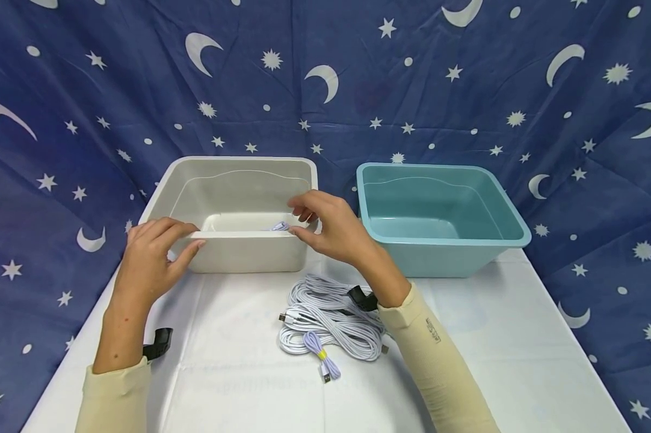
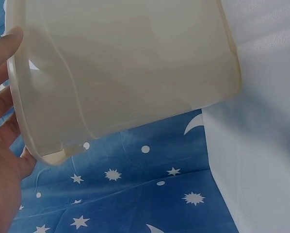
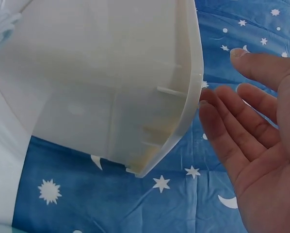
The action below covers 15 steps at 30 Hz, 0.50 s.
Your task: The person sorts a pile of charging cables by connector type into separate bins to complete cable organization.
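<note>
My left hand [image 1: 154,258] holds the front left corner of the white bin [image 1: 249,255], fingers over the rim and thumb against the outside wall. In the left wrist view, the thumb and fingers lie on either side of the bin's rim [image 2: 20,104]. At the bin's front right corner, my right hand [image 1: 331,225] hovers with loosely bent fingers. The right wrist view shows nothing between its fingers [image 3: 247,116]. Close to the right thumb, a lavender cable [image 1: 280,226] lies inside the bin, mostly hidden by the front wall.
A heap of coiled white cables [image 1: 331,319] lies before the bins under my right forearm. In front of it sits a lavender USB cable [image 1: 322,356] bundled with a yellow tie. A teal bin [image 1: 444,242] stands on the right, against a blue patterned backdrop [image 1: 390,90].
</note>
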{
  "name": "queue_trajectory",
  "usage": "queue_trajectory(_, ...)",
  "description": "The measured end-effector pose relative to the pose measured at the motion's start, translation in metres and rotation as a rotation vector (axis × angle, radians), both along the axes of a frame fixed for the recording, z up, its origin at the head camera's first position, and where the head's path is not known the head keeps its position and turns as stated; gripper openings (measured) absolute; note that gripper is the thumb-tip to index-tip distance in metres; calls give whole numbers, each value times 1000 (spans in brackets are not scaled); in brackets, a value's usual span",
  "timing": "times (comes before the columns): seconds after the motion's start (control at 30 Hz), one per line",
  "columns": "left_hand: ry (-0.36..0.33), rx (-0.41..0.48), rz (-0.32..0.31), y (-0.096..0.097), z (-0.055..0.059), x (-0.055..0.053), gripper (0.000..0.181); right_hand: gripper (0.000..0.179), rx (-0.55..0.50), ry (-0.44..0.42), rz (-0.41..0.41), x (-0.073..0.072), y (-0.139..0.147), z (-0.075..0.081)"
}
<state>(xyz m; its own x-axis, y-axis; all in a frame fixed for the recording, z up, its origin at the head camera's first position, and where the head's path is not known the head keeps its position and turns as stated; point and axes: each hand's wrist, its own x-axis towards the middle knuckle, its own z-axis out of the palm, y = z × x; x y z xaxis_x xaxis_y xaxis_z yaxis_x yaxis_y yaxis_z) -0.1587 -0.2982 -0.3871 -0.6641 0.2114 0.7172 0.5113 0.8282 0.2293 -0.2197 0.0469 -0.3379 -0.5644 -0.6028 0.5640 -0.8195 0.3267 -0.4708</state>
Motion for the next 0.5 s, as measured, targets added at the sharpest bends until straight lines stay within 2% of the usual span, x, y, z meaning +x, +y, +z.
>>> queue_trajectory(0.5, 1, 4, -5, 0, 0, -1, 27, 32, 30, 17, -28, 18, 14, -10)
